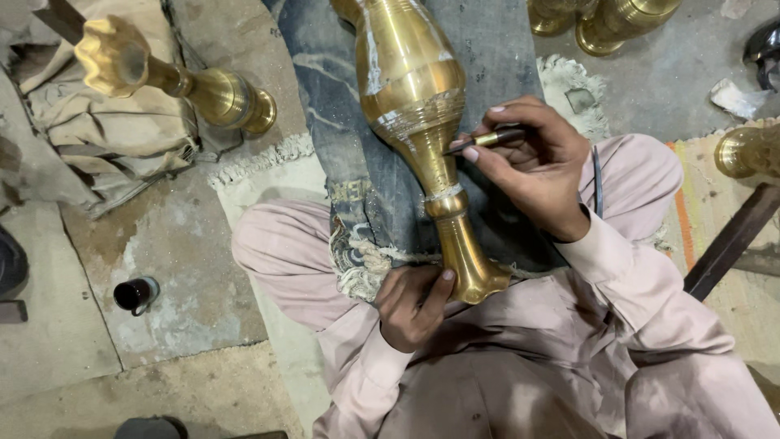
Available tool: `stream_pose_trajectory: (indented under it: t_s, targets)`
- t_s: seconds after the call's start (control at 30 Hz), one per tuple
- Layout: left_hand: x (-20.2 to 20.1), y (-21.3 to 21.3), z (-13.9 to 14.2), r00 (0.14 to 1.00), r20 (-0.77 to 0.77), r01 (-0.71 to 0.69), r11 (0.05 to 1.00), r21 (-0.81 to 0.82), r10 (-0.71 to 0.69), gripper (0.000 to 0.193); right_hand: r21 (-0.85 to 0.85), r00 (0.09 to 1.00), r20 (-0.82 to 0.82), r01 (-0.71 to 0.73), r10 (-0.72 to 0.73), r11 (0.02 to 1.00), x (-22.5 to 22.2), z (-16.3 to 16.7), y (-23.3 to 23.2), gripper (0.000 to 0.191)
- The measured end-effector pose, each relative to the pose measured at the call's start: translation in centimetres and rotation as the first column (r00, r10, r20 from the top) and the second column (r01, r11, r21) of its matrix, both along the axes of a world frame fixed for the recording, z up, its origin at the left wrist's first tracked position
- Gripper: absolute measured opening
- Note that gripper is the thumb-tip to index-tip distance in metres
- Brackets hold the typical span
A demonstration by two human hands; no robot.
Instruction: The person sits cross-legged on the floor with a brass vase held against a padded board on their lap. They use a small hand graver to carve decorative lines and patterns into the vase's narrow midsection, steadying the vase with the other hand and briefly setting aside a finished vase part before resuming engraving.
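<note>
At far left a small dark cup stands on the concrete floor, and above it a fluted brass vase lies on its side across folded canvas, so it cannot roll. Your left hand is closed around the flared mouth of the tall polished brass vase, steadying it where it lies lengthwise on worn denim cloth across your lap (the cloth pads the metal). Your right hand pinches a slim dark engraving tool, its tip against the narrow neck. More brass pieces lie at upper right.
</note>
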State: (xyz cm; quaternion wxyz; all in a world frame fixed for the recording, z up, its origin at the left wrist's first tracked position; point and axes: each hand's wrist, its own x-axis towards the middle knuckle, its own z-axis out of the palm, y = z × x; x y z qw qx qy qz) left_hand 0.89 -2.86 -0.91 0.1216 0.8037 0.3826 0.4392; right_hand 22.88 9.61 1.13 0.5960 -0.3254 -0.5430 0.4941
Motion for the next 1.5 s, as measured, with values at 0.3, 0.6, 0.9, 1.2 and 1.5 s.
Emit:
stream_pose_trajectory:
  t_s: [0.3, 0.6, 0.9, 1.2, 1.5]
  targets:
    - [-0.1, 0.6, -0.4, 0.999, -0.029, 0.017, 1.0, 0.019, -0.017, 0.045, 0.186, 0.944, 0.307, 0.063, -0.119, 0.98, 0.0, 0.4, 1.2, 0.023]
    - [-0.2, 0.7, -0.5, 0.998, -0.055, 0.023, 0.999, 0.031, -0.021, 0.042, 0.278, 0.914, 0.372, 0.058, -0.163, 0.959, -0.2, 0.8, 2.1, 0.02]
    - [0.0, 0.9, -0.5, 0.999, -0.048, 0.018, 0.999, 0.044, -0.016, 0.04, 0.27, 0.905, 0.389, 0.069, -0.174, 0.96, -0.4, 1.4, 1.9, 0.018]
    - [0.0, 0.8, -0.5, 0.999, -0.044, 0.019, 0.999, 0.041, -0.017, 0.04, 0.248, 0.914, 0.379, 0.054, -0.148, 0.967, -0.3, 1.3, 2.1, 0.018]
    - [0.1, 0.8, -0.8, 0.999, -0.049, 0.015, 0.999, 0.046, -0.013, 0.041, 0.275, 0.911, 0.37, 0.081, -0.183, 0.958, -0.4, 0.8, 1.9, 0.018]
